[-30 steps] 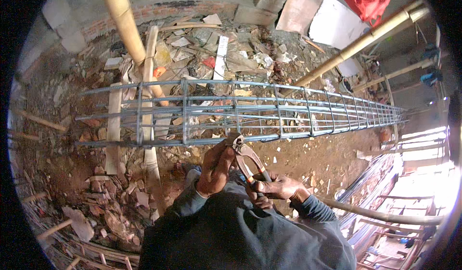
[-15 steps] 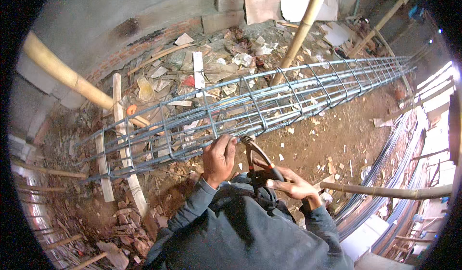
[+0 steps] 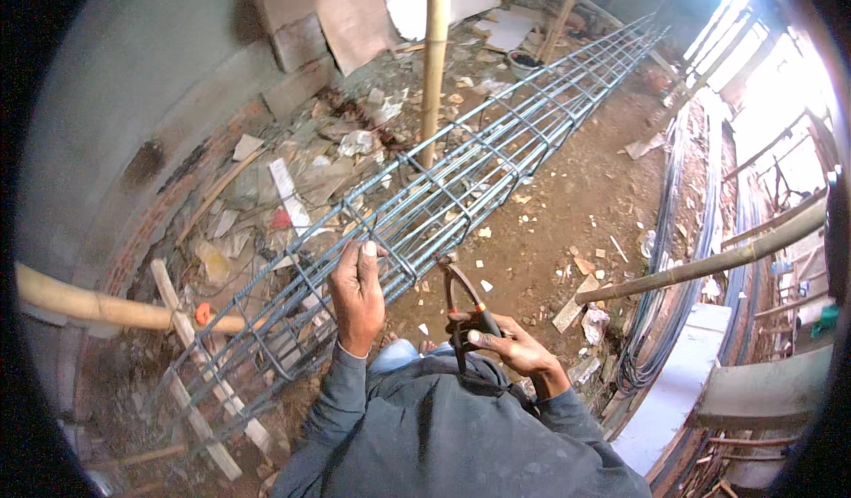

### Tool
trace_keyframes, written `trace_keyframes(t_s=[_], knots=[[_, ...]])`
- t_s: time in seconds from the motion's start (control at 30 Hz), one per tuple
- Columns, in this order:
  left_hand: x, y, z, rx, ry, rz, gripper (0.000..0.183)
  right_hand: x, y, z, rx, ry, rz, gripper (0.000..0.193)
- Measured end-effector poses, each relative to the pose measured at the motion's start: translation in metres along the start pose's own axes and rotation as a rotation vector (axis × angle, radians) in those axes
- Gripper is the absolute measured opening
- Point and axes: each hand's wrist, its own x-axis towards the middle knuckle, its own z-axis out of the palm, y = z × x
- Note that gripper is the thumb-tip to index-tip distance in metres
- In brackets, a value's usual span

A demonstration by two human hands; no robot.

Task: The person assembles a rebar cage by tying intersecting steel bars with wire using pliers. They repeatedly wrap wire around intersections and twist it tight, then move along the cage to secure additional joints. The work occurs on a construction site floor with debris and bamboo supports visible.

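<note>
Head cam | R hand [image 3: 514, 345]: grip closed round pincers [image 3: 468, 286], part hid | L hand [image 3: 357, 298]: nr rebar cage [image 3: 454, 226], grip unclear

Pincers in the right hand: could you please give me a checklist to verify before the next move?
1. Right hand grips the pincers: ok.
2. Pincer handles spread apart: ok.
3. Left hand at the rebar cage: ok.
4. Something thin between left fingertips: cannot tell, too small.
5. Pincer head touching the cage: cannot tell.
6. Ground free of scraps: not ok, pieces lie scattered.
</note>
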Motion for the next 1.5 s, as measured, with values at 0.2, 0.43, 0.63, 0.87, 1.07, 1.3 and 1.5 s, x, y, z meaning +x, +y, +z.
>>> trace_keyframes(t_s=[0.2,0.43,0.63,0.87,1.07,1.3,1.5], knots=[[0.009,-0.01,0.006,-0.125,-0.14,-0.034,0.022,0.012,0.015,-0.003,0.086,0.475,-0.096,0.043],[0.005,-0.029,-0.002,-0.072,-0.182,-0.029,0.021,0.035,-0.011,-0.012,-0.178,0.695,-0.02,0.041],[0.015,-0.011,-0.004,0.086,-0.107,-0.068,0.02,0.094,-0.055,-0.06,-0.8,0.801,-0.349,0.037],[0.026,-0.004,0.014,0.301,0.133,-0.129,0.024,0.174,-0.098,-0.176,-0.915,0.696,-0.504,0.04],[-0.004,-0.014,0.035,0.402,0.319,-0.351,0.022,0.233,-0.122,-0.269,-1.067,0.609,-0.506,0.045],[-0.042,-0.009,0.067,0.495,0.52,-0.517,0.02,0.267,-0.112,-0.3,-1.024,0.495,-0.478,0.05],[-0.046,-0.01,0.099,0.585,0.625,-0.602,0.02,0.265,-0.109,-0.303,-1.203,0.482,-0.45,0.052]])
